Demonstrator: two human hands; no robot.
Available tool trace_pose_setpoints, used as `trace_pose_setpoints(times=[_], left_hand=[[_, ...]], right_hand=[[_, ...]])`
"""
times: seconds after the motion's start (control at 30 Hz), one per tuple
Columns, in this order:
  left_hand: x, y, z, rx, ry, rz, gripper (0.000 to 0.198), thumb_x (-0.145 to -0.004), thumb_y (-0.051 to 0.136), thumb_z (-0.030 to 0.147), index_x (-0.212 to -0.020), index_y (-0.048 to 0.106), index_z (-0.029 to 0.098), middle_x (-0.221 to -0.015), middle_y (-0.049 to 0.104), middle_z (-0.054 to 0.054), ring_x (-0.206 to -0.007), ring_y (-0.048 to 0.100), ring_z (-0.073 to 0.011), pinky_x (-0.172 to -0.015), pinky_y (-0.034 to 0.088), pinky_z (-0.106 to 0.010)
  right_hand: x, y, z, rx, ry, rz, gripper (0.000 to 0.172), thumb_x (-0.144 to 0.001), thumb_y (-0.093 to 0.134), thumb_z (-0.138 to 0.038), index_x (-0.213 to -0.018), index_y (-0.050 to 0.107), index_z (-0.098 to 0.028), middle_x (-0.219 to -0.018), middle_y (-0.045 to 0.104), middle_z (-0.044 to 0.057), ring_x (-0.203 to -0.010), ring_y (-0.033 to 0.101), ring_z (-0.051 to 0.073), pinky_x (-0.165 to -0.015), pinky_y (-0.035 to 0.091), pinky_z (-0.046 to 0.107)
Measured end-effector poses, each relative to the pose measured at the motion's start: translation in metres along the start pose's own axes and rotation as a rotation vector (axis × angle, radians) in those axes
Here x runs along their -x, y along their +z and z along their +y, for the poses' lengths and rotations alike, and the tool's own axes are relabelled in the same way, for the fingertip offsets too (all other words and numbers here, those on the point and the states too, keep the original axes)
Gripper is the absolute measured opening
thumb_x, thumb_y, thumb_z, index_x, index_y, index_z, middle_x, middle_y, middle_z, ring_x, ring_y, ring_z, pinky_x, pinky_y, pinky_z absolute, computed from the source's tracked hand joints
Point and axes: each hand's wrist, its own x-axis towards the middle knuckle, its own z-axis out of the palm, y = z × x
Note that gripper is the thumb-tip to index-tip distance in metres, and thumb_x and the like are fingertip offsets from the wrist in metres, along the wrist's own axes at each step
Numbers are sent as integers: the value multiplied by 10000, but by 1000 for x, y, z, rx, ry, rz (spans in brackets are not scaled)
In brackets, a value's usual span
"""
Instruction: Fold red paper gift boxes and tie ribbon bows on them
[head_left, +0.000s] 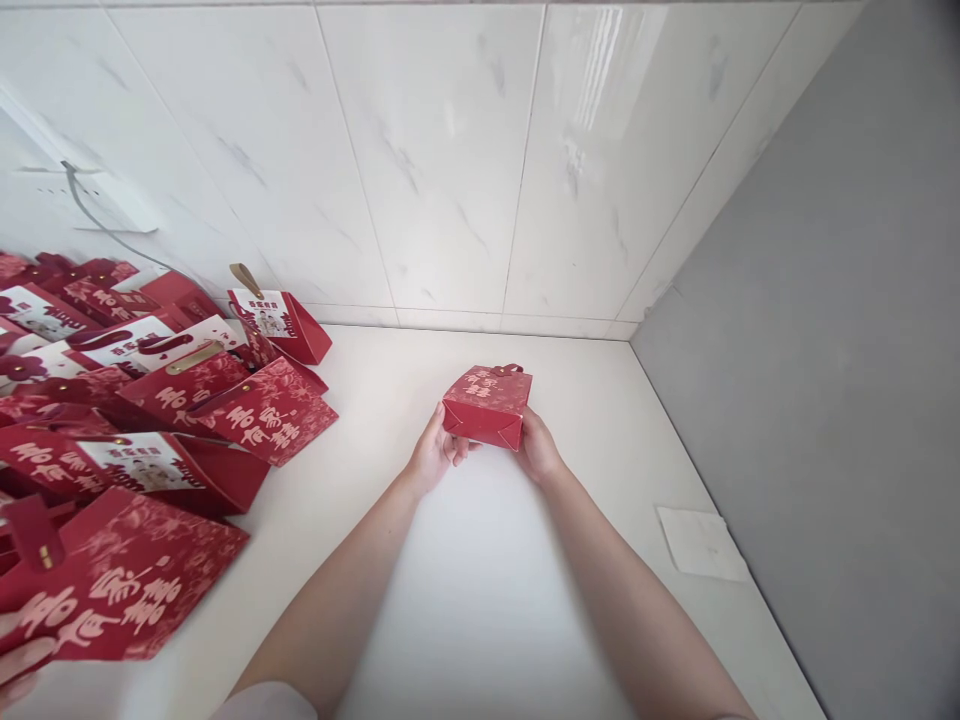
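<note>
Between my two hands, above the middle of the white tabletop, is a small red gift box [486, 400] with pale pink lettering, a floral print and a short strap at its far end. Its plain red bottom, with folded seams, faces me. My left hand [435, 447] is closed around the left side, the thumb at the edge and fingers curled underneath. On the opposite side, my right hand [538, 445] grips the box, its fingers mostly hidden behind it.
Many similar red gift boxes [270, 410] crowd the left of the white table [457, 580]. Another person's hand [22, 655] touches the nearest box at lower left. A tiled wall [450, 170] stands behind, a grey panel [847, 330] at right. A white square [703, 543] lies near the right edge.
</note>
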Motion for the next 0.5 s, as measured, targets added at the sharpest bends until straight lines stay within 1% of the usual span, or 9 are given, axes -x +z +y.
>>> trace_pose_setpoints(times=[0.03,0.07,0.1,0.17,0.2,0.27,0.33,0.4,0.5], left_hand=[[-1,0,-2,2,20,8,660,-897,320,682,-1327,548,235,-640,649,-21,-536,551,-160,-806,494,-396],[-1,0,-3,3,49,21,654,-893,322,688,-1321,550,248,-796,702,-51,-681,619,-191,-828,493,-397],[-2,1,-5,1,85,38,637,-892,337,682,-1312,557,256,-976,713,-73,-856,645,-222,-866,486,-399],[-2,3,-6,-29,165,72,573,-891,411,636,-1280,586,254,-1248,639,-76,-1141,576,-258,-970,446,-408],[-1,4,-5,-57,194,83,534,-887,460,598,-1266,600,248,-1308,605,-73,-1215,533,-266,-1019,415,-412],[0,7,-3,-130,222,90,467,-864,566,506,-1240,624,234,-1341,582,-75,-1271,494,-282,-1071,374,-420],[2,8,0,-215,245,112,418,-830,645,428,-1196,653,226,-1344,572,-77,-1278,489,-297,-1073,378,-421],[2,9,2,-304,325,203,377,-788,701,382,-1128,681,221,-1319,571,-74,-1264,496,-291,-1064,390,-400],[-1,6,1,-375,445,379,374,-743,750,359,-1082,648,238,-1192,609,-54,-1157,556,-236,-1027,406,-360]], right_hand=[[0,0,0,-6,-11,10,284,-866,593,-455,-1040,663,-242,-1101,711,31,-1051,631,275,-891,497,410],[0,-1,0,-12,-25,25,257,-848,617,-440,-1002,669,-241,-1080,714,30,-1034,635,274,-887,497,411],[0,-2,1,-20,-42,49,239,-830,636,-434,-966,673,-240,-1060,717,29,-1021,638,274,-881,498,412],[1,-4,0,-47,-69,105,228,-799,663,-442,-918,678,-248,-1029,720,23,-997,642,274,-859,502,413],[1,-5,0,-58,-75,126,227,-791,670,-450,-902,679,-252,-1010,722,20,-976,647,273,-842,504,411],[1,-7,0,-52,-75,131,227,-790,679,-459,-882,682,-252,-961,726,19,-912,658,265,-804,504,405],[1,-7,1,-2,-80,126,230,-789,693,-454,-878,683,-242,-925,725,23,-857,657,252,-778,500,393],[0,-6,3,67,-124,165,239,-779,717,-439,-911,672,-245,-961,714,22,-856,646,232,-771,495,370],[-2,-4,7,87,-189,241,232,-808,689,-464,-923,618,-275,-1062,681,-3,-891,628,197,-784,490,339]])
